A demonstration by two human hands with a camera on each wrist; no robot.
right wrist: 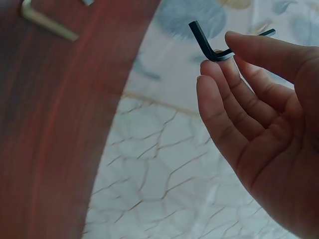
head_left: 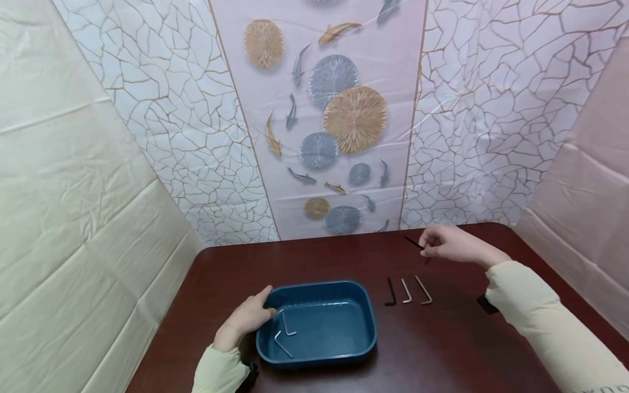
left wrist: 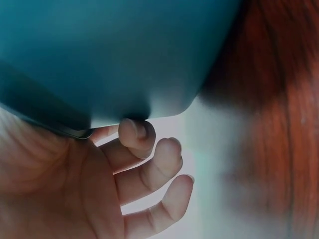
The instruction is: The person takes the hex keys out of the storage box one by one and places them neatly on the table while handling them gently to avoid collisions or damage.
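Note:
My right hand (head_left: 444, 244) is raised above the back right of the table. Between thumb and fingertips it pinches a black hex key (right wrist: 201, 41), whose short bent end sticks out freely. My left hand (head_left: 248, 314) grips the left rim of a blue tray (head_left: 366, 322), thumb over the edge and fingers against the outer wall (left wrist: 124, 64). Two silver hex keys, one upper (head_left: 287, 326) and one lower (head_left: 282, 345), lie inside the tray at its left. Right of the tray, a black hex key (head_left: 391, 292), a small silver one (head_left: 405, 291) and a longer one (head_left: 423, 290) lie side by side.
The dark red-brown table (head_left: 226, 273) ends at a patterned cloth backdrop (head_left: 344, 180). Plain pale cloth walls stand at the left (head_left: 98, 229) and right (head_left: 570, 207).

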